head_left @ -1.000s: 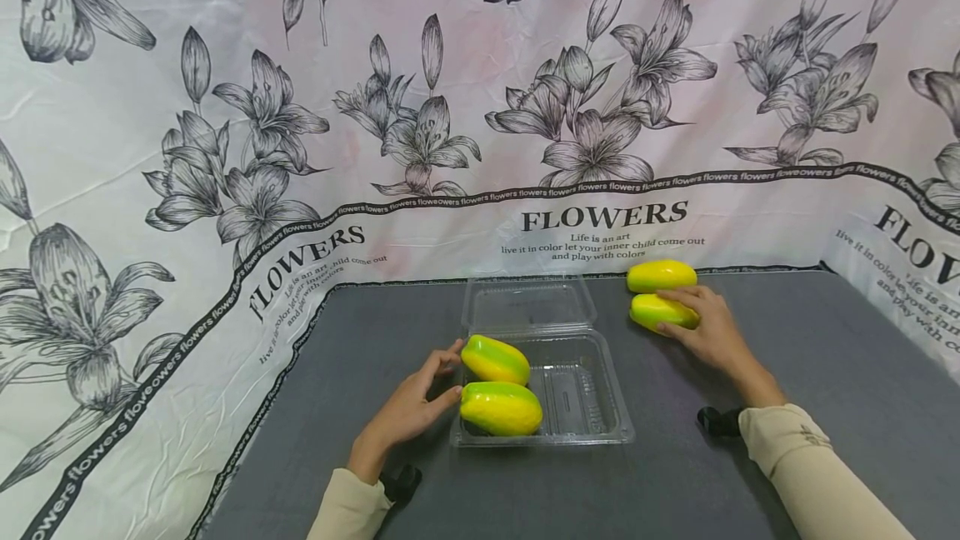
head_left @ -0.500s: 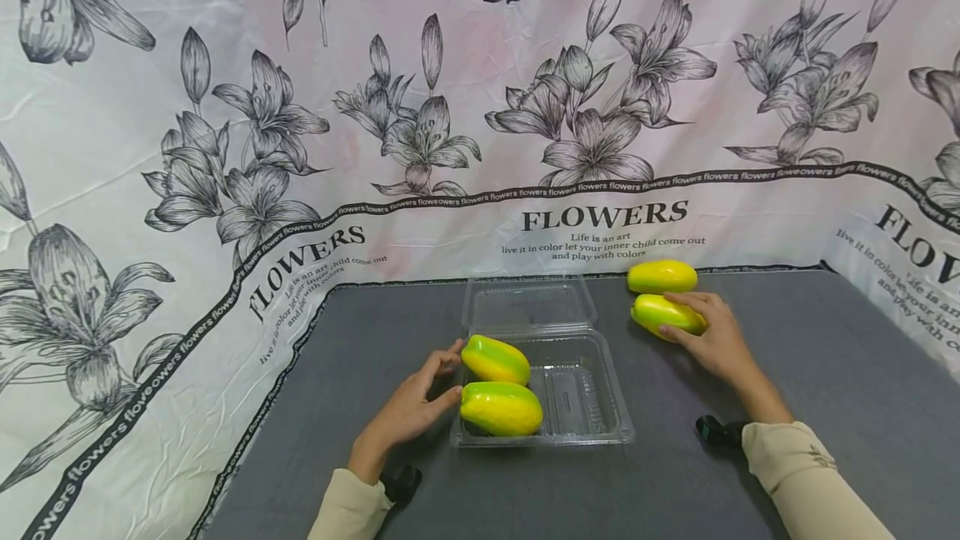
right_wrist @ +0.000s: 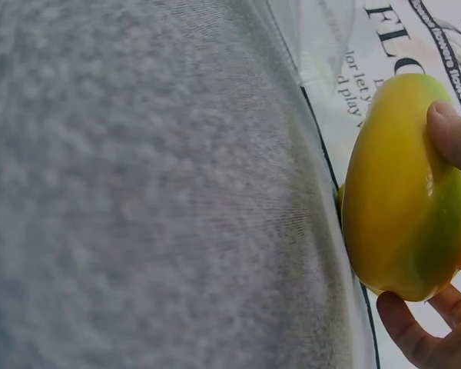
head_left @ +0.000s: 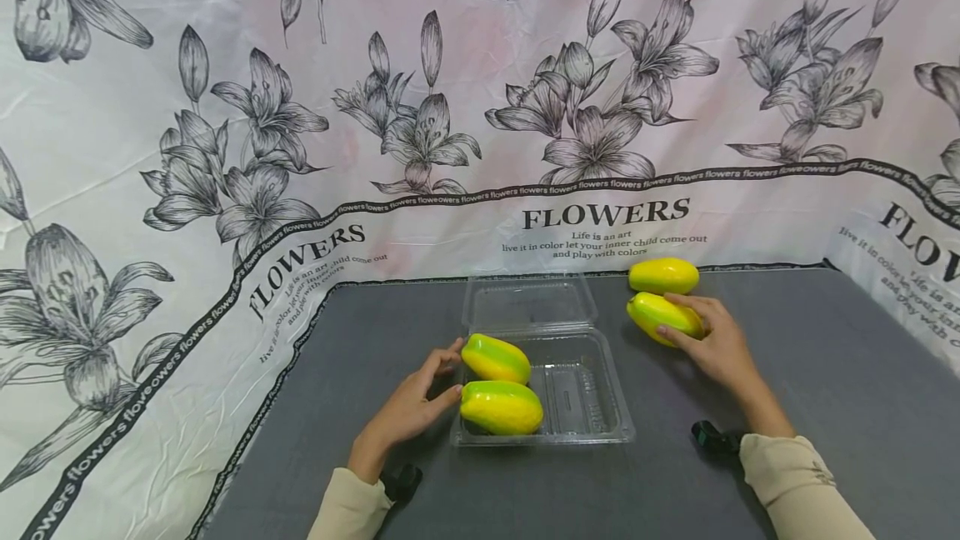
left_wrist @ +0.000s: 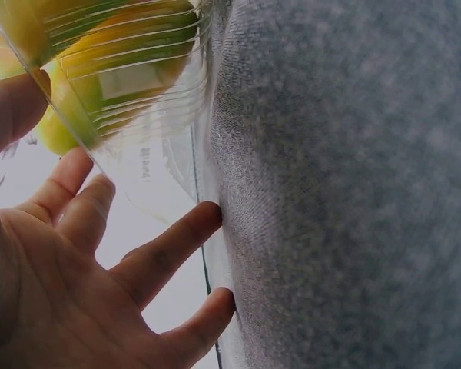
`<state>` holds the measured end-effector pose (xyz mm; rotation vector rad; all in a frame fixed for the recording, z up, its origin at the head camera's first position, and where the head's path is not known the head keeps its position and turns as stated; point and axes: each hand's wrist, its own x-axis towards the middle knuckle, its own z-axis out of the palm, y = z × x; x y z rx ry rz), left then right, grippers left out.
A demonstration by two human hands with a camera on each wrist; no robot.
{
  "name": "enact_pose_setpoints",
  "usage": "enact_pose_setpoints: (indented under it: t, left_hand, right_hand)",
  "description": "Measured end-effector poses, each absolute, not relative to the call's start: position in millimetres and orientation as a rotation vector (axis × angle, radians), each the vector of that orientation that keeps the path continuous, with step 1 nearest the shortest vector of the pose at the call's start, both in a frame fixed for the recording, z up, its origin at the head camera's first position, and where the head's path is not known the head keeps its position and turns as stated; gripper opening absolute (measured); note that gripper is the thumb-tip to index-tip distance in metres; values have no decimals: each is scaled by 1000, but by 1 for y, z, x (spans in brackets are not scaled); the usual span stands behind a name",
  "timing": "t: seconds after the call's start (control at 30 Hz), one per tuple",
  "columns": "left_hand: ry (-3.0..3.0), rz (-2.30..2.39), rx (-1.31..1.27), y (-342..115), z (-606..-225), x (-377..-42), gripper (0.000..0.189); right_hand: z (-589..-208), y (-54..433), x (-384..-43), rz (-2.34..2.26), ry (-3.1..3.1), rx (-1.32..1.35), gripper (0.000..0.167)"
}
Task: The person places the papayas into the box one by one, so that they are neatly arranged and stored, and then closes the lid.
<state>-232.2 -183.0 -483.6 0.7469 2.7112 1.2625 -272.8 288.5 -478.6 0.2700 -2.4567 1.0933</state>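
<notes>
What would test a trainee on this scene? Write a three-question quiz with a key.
1. How many yellow-green fruits lie in the clear plastic clamshell box?
2. True or false: the box's lid is shut.
3. Which hand grips a fruit outside the box: A left hand, B right hand?

Key: 1. Two, the near boxed fruit and the far boxed fruit. 2. False; it lies open behind. 3. B; it grips the held fruit, in front of the loose fruit.
</notes>
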Motion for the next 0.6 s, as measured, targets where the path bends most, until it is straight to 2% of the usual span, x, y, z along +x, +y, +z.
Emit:
enact_pose_setpoints:
  t: [0.6]
  left_hand:
    - [2708,1262,750,-183,-484,-232,47]
  right_hand:
    - [-468,274,-267,1110,-2455,313,55]
